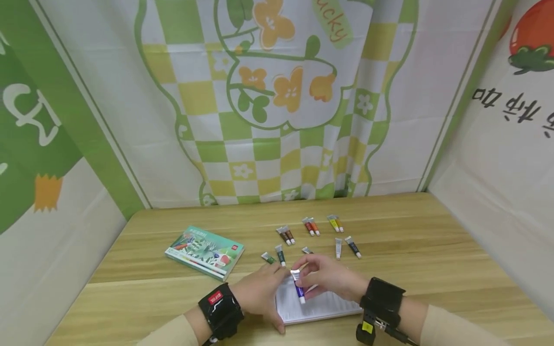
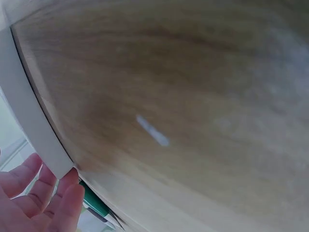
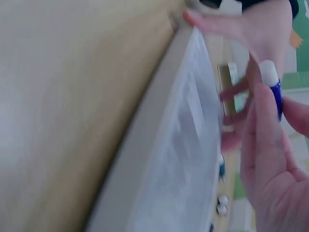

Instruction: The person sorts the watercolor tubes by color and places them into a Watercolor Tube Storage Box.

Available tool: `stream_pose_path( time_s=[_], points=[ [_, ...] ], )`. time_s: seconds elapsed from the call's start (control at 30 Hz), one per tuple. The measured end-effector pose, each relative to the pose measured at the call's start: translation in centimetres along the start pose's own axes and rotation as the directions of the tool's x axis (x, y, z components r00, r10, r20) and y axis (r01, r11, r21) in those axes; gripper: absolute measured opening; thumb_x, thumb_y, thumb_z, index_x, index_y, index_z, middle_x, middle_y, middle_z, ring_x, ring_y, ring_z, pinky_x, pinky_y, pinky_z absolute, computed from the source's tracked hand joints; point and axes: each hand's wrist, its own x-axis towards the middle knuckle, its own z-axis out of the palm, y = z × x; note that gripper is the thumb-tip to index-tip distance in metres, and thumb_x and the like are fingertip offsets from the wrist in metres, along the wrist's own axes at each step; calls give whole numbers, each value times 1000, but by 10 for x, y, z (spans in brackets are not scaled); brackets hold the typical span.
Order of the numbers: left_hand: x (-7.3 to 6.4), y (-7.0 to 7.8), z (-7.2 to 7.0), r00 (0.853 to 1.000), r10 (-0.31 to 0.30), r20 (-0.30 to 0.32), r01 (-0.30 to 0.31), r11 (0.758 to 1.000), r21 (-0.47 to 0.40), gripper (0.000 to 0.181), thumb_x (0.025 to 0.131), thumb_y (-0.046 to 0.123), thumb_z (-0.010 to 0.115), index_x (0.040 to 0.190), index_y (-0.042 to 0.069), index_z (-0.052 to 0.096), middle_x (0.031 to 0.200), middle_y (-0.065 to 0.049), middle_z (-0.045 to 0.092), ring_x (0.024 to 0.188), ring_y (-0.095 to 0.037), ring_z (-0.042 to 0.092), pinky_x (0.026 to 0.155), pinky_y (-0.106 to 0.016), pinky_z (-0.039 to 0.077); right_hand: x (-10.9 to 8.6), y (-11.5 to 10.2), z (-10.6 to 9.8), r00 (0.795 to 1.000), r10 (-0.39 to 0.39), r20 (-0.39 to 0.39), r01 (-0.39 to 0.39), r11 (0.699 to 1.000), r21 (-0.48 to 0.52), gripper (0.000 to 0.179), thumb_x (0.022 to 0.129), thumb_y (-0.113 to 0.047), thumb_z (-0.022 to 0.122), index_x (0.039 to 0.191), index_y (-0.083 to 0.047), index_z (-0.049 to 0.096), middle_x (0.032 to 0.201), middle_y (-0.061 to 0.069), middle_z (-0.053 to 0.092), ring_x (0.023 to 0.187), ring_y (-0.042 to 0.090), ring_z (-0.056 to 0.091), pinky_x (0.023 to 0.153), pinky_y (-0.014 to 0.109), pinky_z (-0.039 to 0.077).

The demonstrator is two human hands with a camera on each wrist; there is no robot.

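Right hand [image 1: 331, 278] pinches blue tube [image 1: 299, 287], cap [image 1: 302, 300] nearward; left hand [image 1: 258, 291] grips white box [image 1: 318, 307] at left end. Advise bracing box, aligning tube; box interior too blurred to judge.

One paint tube [image 1: 300, 291] is blue — its cap [image 3: 269, 73], white.
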Motion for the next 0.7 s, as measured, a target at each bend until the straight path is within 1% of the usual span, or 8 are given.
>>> stream_pose_path(
  time_s=[0.1, 0.23, 0.4, 0.6, 0.7],
  points=[
    [1, 0, 0, 1000, 11, 5, -11, 1000, 11, 121, 51, 58, 98, 147, 2, 49, 129, -5, 54, 118, -19, 52, 104, -37, 48, 2, 5, 11, 1000, 8, -11, -7, 999, 42, 28, 93, 4, 66, 120, 4, 59, 94, 7, 60, 82, 16, 66, 74, 34, 62],
    [1, 0, 0, 1000, 24, 7, -24, 1000, 4, 117, 51, 57, 98, 144, 4, 51, 125, -3, 54, 116, -17, 52, 102, -37, 49, 5, 13, 22, 1000, 14, -22, -12, 998, 66, 27, 91, 8, 65, 117, 4, 58, 91, 6, 62, 82, 16, 68, 74, 34, 62],
    [1, -3, 2, 999, 32, 5, -32, 999, -8, 115, 51, 56, 99, 143, 5, 52, 123, -1, 53, 115, -16, 52, 101, -35, 49, 7, 18, 29, 998, 14, -56, -11, 999, 44, 26, 88, 11, 65, 113, 5, 59, 88, 7, 64, 78, 16, 69, 72, 35, 62],
    [3, -7, 4, 999, 48, -18, -47, 999, 17, 114, 49, 57, 99, 141, 8, 53, 124, -1, 54, 115, -18, 52, 100, -35, 49, 14, 25, 35, 997, 37, -74, -36, 999, 25, 25, 87, 13, 66, 110, 5, 60, 87, 9, 65, 75, 17, 68, 72, 33, 62],
    [4, -7, 3, 998, 49, -26, -48, 999, 25, 115, 49, 57, 99, 141, 7, 53, 123, -1, 54, 115, -18, 52, 101, -35, 49, 16, 25, 36, 996, 32, -84, -33, 999, -3, 24, 87, 12, 67, 109, 5, 60, 86, 8, 64, 75, 16, 67, 72, 33, 62]
  ],
)
